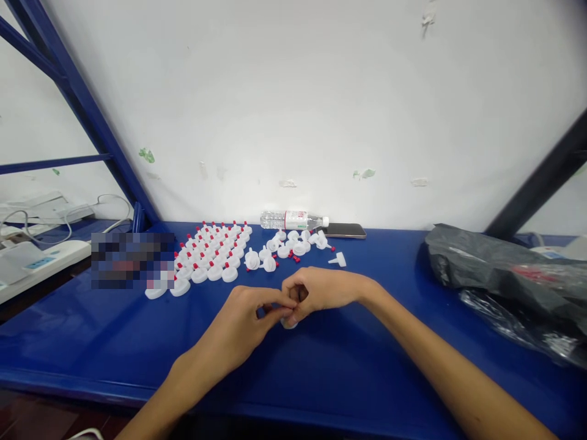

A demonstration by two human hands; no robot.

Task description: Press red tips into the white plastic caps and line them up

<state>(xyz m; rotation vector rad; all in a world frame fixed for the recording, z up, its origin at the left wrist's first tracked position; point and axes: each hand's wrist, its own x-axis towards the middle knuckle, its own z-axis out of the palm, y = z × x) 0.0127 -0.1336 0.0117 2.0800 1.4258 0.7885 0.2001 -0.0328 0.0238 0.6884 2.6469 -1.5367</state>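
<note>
Left hand (242,318): comes in from the worktop's front edge, wrist low, back of the hand up, thumb and index tips pinched together at the small white plastic piece (289,324). Right hand (318,289): forearm slanting in from the front right corner, wrist bent, fingers curled, thumb and index grasping the same piece. Fingertips of both hands meet over it; most of it hidden, only a pale bit shows below. Piece sits mid-worktop, between back and front edges.

Glossy blue worktop (367,373), back edge along the wall. Left to right: white power strip (46,269) past the left edge; blue metal frame post (87,104) rising by the back left corner; pixelated patch near the left edge, contents can't be told. Next, slanting rows of white round plastic caps with red tips (213,250), reaching toward the back edge. Loose white nozzle caps with red tips (284,247) scattered toward mid back edge. Clear plastic bottle with white-and-red label (296,219) on its side along the back edge, dark flat phone (345,230) just right. One white spouted cap (339,260) alone, tipped over. Crumpled dark grey plastic bag (495,263) by the right edge. White wall (298,91) behind, peeled spots.
</note>
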